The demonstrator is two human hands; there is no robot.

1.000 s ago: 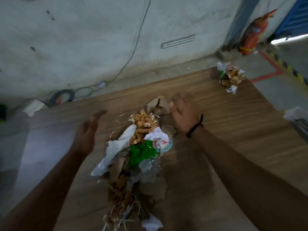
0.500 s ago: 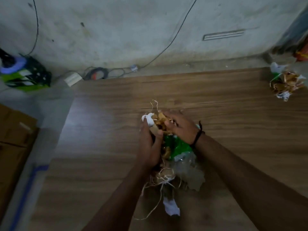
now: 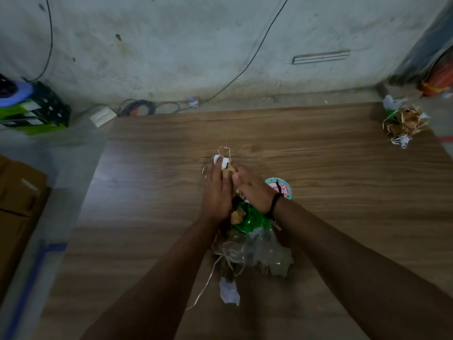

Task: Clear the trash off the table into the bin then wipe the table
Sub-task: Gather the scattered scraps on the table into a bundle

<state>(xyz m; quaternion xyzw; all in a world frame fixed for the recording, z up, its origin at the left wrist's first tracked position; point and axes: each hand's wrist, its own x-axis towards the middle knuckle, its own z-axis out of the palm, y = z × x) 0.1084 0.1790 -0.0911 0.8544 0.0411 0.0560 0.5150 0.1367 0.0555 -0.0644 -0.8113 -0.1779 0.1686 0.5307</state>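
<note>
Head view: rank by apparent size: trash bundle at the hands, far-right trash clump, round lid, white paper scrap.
1. trash bundle
2. far-right trash clump, though it is farther from the camera
3. round lid and white paper scrap: look alike, lid partly hidden

At 10 o'clock a green box (image 3: 36, 114) stands on the floor with a blue roll (image 3: 14, 93) on top. A cardboard box (image 3: 19, 200) sits at 9 o'clock, a coiled cable (image 3: 138, 107) at 11, and something orange-red (image 3: 438, 79) at 2.
</note>
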